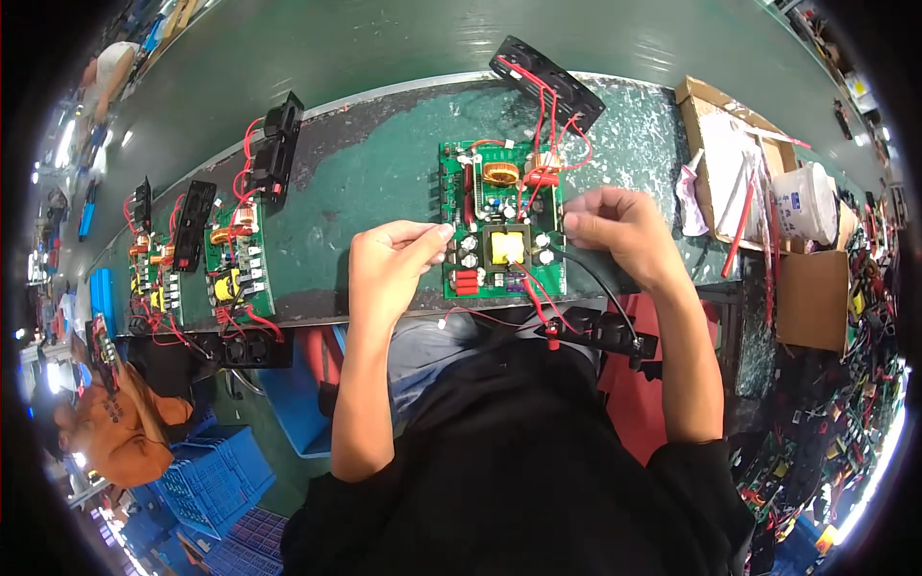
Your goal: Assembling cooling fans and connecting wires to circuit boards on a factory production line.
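A green circuit board lies on the bench in front of me, with a yellow-wrapped transformer, a copper coil, capacitors and red parts on it. At its left edge, my left hand is closed in a pinch, thumb and forefinger together. My right hand closes on the opposite edge with bent fingers; its fingertips are partly hidden. Red wires run from the board to a black end panel at the far side. Red and black leads reach a second black panel at the near edge, by my body.
More wired boards with black panels stand to the left on the bench. At the right are a cardboard box, a white tub and red tubes. Blue crates and a person in orange are at lower left.
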Tool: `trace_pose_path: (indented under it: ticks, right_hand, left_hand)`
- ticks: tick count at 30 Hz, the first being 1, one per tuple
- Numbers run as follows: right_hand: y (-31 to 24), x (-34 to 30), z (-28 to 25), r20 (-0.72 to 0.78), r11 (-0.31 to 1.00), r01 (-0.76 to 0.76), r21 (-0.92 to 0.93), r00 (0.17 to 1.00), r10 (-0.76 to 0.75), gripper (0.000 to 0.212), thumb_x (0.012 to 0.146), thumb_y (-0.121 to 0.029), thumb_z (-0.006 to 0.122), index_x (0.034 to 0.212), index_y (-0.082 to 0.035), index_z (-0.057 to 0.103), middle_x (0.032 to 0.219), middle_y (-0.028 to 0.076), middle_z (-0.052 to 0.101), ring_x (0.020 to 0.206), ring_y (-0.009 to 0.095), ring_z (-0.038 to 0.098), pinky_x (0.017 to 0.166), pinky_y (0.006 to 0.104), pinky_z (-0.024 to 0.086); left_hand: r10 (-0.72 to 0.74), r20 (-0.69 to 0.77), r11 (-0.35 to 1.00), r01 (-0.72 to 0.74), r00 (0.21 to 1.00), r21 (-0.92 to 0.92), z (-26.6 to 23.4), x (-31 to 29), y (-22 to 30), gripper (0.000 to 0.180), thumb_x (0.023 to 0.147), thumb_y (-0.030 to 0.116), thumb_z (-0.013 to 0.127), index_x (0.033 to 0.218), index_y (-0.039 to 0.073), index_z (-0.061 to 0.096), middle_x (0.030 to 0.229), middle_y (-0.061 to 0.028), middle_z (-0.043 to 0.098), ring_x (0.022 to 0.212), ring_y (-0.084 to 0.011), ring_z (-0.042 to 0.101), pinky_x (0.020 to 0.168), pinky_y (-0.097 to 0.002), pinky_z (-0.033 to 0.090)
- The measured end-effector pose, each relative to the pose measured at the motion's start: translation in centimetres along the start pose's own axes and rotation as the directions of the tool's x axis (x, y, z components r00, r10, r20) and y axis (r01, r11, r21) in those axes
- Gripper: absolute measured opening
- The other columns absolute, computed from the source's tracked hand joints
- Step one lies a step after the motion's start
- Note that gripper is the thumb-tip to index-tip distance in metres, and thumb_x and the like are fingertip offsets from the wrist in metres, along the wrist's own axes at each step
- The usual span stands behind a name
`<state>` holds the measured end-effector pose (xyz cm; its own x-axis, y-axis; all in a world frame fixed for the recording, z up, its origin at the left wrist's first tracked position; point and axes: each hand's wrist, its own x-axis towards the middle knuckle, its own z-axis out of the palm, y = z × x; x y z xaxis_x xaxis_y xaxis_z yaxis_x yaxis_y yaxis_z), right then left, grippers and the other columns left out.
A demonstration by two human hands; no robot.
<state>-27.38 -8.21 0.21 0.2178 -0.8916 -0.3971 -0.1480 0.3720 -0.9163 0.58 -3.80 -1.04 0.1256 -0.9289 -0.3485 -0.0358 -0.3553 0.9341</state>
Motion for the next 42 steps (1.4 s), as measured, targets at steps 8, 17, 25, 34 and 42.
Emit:
trace_pose_path:
  ticks: [8, 17, 25, 34, 42]
  right_hand:
    - [0.4, -0.3, -0.2, 0.06, 0.997, 0.05, -0.053, 0.997, -0.046, 0.021, 0.082, -0.005, 0.08, 0.097, 0.002, 0.067, 0.082, 0.002, 0.065, 0.073, 0.009, 0.061, 0.069, 0.0234, 0.05]
    - [0.9, -0.9, -0.3, 0.11, 0.99, 0.126, -0.059, 0.987, -0.119, 0.028, 0.081, 0.0, 0.077, 0.105, 0.005, 0.066, 0.088, 0.006, 0.069, 0.084, 0.012, 0.066, 0.079, 0.026, 0.055]
    - [-0.8, -6.6, -0.7, -0.449, 0.907, 0.176, -0.383, 0.822, -0.35, 0.016, 0.086, -0.009, 0.075, 0.088, 0.002, 0.064, 0.073, 0.001, 0.062, 0.066, 0.007, 0.059, 0.061, 0.0241, 0.047]
    - [3.9, -9.1, -7.1, -0.815, 0.831, -0.195, -0.521, 0.402, -0.417, 0.034, 0.09, -0.019, 0.07, 0.113, 0.005, 0.066, 0.082, 0.015, 0.073, 0.07, 0.019, 0.07, 0.065, 0.0318, 0.053]
    - [-0.3, -12.9, -10.2, -0.853, 0.851, 0.218, -0.478, 0.115, -0.509, 0.027, 0.101, -0.016, 0.057, 0.116, 0.005, 0.064, 0.088, 0.008, 0.067, 0.073, 0.01, 0.063, 0.066, 0.0257, 0.053]
  left_hand:
    - [0.013, -0.003, 1.0, -0.013, 1.0, 0.019, 0.3, -0.1, 0.2, 0.02, 0.088, 0.015, 0.076, 0.093, -0.004, 0.074, 0.079, -0.004, 0.07, 0.067, -0.0054, 0.059, 0.059, -0.0194, 0.044]
    - [0.035, -0.022, 0.999, -0.034, 0.999, 0.022, 0.3, -0.3, 0.1, 0.019, 0.088, 0.014, 0.075, 0.093, -0.004, 0.074, 0.079, -0.0039, 0.069, 0.068, -0.0056, 0.06, 0.059, -0.0194, 0.044]
    - [0.167, -0.159, 0.983, -0.153, 0.973, 0.097, 0.5, -1.9, -0.8, 0.03, 0.093, 0.02, 0.07, 0.111, -0.005, 0.069, 0.093, -0.0055, 0.071, 0.077, -0.0073, 0.062, 0.067, -0.0207, 0.047]
    - [0.664, 0.633, 0.232, -0.915, 0.397, 0.331, 11.9, -6.9, 3.3, 0.056, 0.073, 0.037, 0.08, 0.117, 0.005, 0.065, 0.12, -0.014, 0.061, 0.118, -0.0336, 0.054, 0.102, -0.0489, 0.039]
    - [0.605, 0.691, 0.184, -0.914, 0.394, 0.361, 13.3, -7.7, 1.1, 0.049, 0.069, 0.04, 0.081, 0.094, 0.003, 0.061, 0.098, -0.0116, 0.061, 0.111, -0.0327, 0.058, 0.107, -0.056, 0.036]
